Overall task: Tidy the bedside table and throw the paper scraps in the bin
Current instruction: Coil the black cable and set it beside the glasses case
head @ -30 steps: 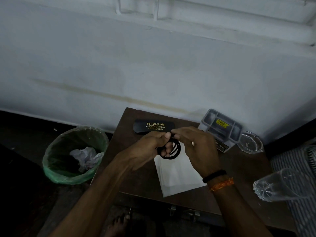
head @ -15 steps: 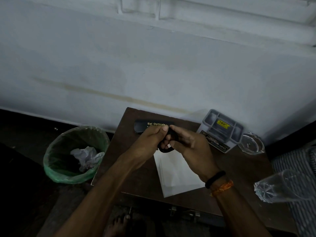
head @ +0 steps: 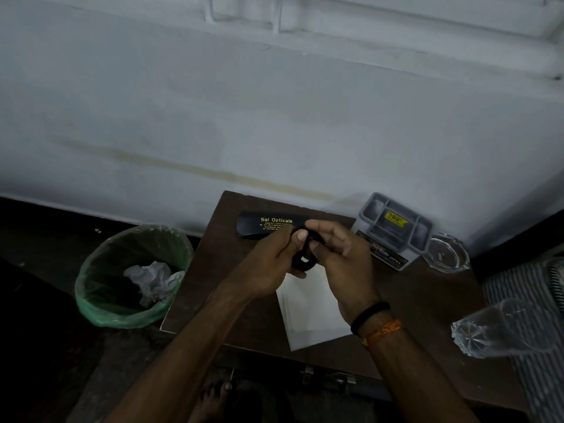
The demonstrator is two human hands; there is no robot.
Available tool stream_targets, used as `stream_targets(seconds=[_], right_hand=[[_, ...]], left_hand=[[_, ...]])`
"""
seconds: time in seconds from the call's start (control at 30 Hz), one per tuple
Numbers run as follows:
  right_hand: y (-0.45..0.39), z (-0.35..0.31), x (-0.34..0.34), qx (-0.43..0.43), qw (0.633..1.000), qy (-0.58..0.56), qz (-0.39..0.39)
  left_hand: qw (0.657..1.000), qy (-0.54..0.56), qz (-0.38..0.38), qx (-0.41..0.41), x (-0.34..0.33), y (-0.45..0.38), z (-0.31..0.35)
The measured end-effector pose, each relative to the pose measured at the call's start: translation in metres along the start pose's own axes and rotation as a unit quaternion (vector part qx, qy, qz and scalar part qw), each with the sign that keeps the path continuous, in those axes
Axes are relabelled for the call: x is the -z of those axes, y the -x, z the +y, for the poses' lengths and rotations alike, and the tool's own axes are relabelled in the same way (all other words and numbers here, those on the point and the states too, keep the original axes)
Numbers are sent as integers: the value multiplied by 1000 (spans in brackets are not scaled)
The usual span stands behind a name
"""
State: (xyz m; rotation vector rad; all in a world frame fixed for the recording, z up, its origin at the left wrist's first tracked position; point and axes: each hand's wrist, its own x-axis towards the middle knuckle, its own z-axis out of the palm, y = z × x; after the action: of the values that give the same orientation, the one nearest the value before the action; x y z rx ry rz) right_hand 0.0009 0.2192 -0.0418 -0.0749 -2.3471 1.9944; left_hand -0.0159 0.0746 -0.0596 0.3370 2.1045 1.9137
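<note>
Crumpled white paper scraps (head: 151, 277) already sit in the round bin with green plastic liner (head: 91, 303), on the floor left of the dark brown wooden bedside table (head: 219, 288), so judging by that the binning part looks at least partly done. Head view only: left hand (head: 268, 267) and right hand (head: 345, 264) meet above the table centre, both with fingers curled round a small black coiled loop (head: 305, 259), cable or band, can't tell which; looks mid-wind. Loop sits between the two hands, pinched from both sides, just near of the long black spectacle case with gold lettering (head: 262, 225) at the far edge. Flat white paper sheet (head: 311, 315) lies on the table under the hands, near side; whether it counts as scrap I can't tell. Far right: grey compartmented plastic organiser tray on its box (head: 393, 227), small clear glass dish (head: 448, 254) just beside it. Clear plastic tumbler (head: 500, 328) lies on its side at the right edge. Left to do, in my read: stow the loop, deal with the sheet and tumbler.
</note>
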Motion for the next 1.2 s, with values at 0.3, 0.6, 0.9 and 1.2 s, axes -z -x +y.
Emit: stream_targets(seconds=[0.3, 0.6, 0.9, 1.2], right_hand=[[-4, -3, 5, -85, 987, -129, -45], [-7, -1, 15, -105, 977, -156, -100], [-10, 0, 18, -104, 971, -200, -76], [-9, -1, 17, -88, 968, -226, -69]], left_hand=[[999, -47, -7, 3, 6, 1, -8], [998, -30, 43, -18, 4, -1, -1], [998, -28, 11, -48, 1, 3, 9], [994, 113, 5, 13, -2, 5, 17]])
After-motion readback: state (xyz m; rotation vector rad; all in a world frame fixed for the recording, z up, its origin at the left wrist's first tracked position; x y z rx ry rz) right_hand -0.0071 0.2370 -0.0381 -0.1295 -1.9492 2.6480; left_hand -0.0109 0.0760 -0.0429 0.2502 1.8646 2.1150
